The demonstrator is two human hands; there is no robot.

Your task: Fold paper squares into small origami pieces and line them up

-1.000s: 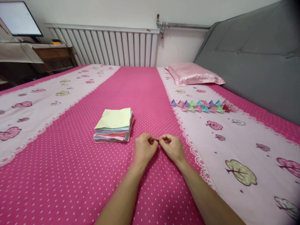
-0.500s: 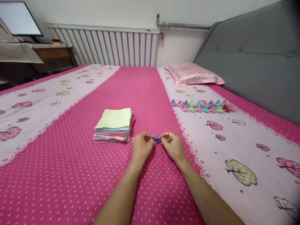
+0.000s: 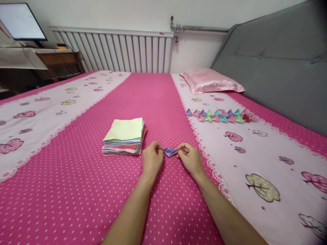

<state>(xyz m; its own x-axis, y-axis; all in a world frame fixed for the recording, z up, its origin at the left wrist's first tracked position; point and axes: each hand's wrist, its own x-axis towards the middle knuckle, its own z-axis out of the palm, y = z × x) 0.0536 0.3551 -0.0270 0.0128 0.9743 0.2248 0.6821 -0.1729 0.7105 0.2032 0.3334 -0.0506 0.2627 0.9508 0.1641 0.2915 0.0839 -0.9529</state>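
A small purple folded paper piece (image 3: 170, 151) is held just above the pink dotted bedsheet (image 3: 76, 190), stretched between the two hands. The left hand (image 3: 152, 160) pinches its left tip between thumb and forefinger, and the right hand (image 3: 190, 159) pinches its right tip the same way. The fingers (image 3: 180, 149) of both hands are pressed together on the paper and the other fingers are curled in. The piece looks flattened and pointed at each end. Its finer creases are too small to make out.

Just beyond the fingers and to their left lies a stack of coloured paper squares (image 3: 124, 136), a pale yellow sheet on top, flat and unfolded. It sits near the left hand but does not touch it. Farther beyond the fingers and to their right, well apart, a row of small folded pieces (image 3: 221, 116) in purple, pink, green and blue lies on the paler patterned strip of the sheet.

Judging by this layout, a good number of pieces are already folded and set down, the purple one is partway shaped, and the thick stack suggests many sheets are not yet folded.

Beyond the row, a pink satin pillow (image 3: 211, 81) rests by the grey headboard (image 3: 276, 68). Far beyond the fingers a white radiator (image 3: 114, 51) runs along the wall, with a monitor (image 3: 20, 21) at the far left.
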